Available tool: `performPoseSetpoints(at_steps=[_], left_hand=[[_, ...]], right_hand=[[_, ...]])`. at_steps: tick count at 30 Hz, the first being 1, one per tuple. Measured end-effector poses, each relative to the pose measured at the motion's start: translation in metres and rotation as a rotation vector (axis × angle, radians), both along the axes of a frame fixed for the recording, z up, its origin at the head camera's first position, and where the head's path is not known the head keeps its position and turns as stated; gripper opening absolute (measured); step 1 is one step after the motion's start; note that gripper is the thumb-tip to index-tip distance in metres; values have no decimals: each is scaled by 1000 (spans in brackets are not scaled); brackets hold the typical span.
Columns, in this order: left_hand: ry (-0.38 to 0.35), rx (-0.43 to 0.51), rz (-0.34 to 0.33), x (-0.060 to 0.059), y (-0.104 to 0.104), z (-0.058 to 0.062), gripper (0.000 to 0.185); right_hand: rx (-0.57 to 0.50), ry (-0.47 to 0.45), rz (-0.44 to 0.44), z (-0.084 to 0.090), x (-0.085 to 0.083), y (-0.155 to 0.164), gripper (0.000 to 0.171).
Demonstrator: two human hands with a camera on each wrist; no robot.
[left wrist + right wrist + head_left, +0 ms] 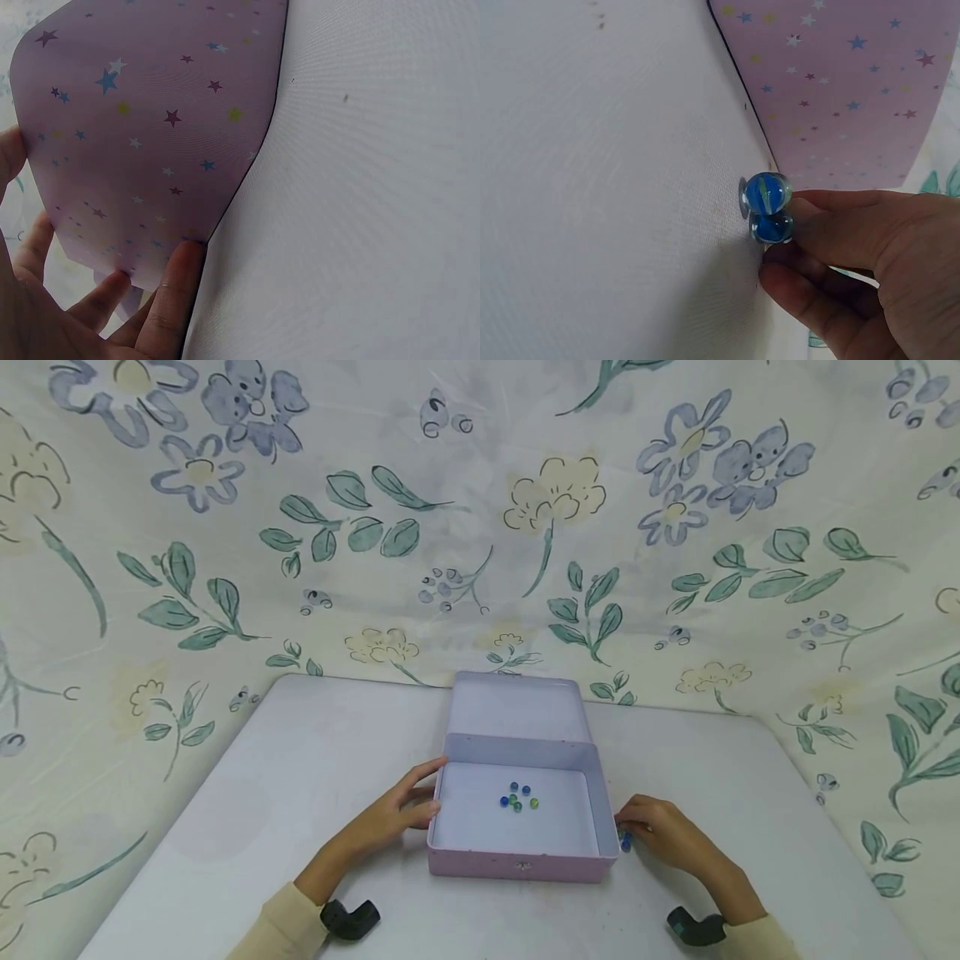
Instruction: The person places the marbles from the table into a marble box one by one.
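A shallow pink box (480,862) with its lid (517,706) laid back stands mid-table, several blue and green glass marbles (517,807) lying loose on its pale floor. My left hand (393,802) rests spread fingers and thumb against the box's left side. At the right side, my right hand (663,831) has thumb and curled fingertips right at a small cluster of marbles on the table. Two blue marbles show in the right wrist view, one blue marble (767,193) above another (772,227), with a greenish one partly hidden behind. I cannot tell whether the fingertips pinch one.
The white table (262,777) reaches back to a hanging flowered cloth (480,527). Little stars dot the box's outer wall (150,142). A black curved wrist mount (351,920) shows at the left sleeve, another black mount (696,928) at the right.
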State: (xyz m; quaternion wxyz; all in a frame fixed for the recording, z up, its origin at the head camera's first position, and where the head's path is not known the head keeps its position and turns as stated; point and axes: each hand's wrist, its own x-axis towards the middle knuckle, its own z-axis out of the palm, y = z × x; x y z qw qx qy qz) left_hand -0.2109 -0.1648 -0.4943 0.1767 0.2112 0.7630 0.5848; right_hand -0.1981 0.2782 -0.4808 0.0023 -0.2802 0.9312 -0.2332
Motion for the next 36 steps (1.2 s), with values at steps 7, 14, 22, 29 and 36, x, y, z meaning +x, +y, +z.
performPoseSetpoints(at_steps=[7, 14, 22, 29, 36], left_hand=[[7, 11, -11, -1, 0, -1, 66], [21, 14, -17, -2, 0, -1, 66], [8, 12, -14, -2, 0, 0, 66], [3, 19, -14, 0, 0, -1, 66], [9, 15, -10, 1, -1, 0, 66]], right_hand=[[-4, 39, -10, -2, 2, 0, 20], [-52, 133, 3, 0, 2, 3, 25], [-74, 137, 40, 16, -3, 7, 22], [-67, 171, 97, 53, -18, 12, 23], [-52, 157, 193, 83, -35, -5, 26]])
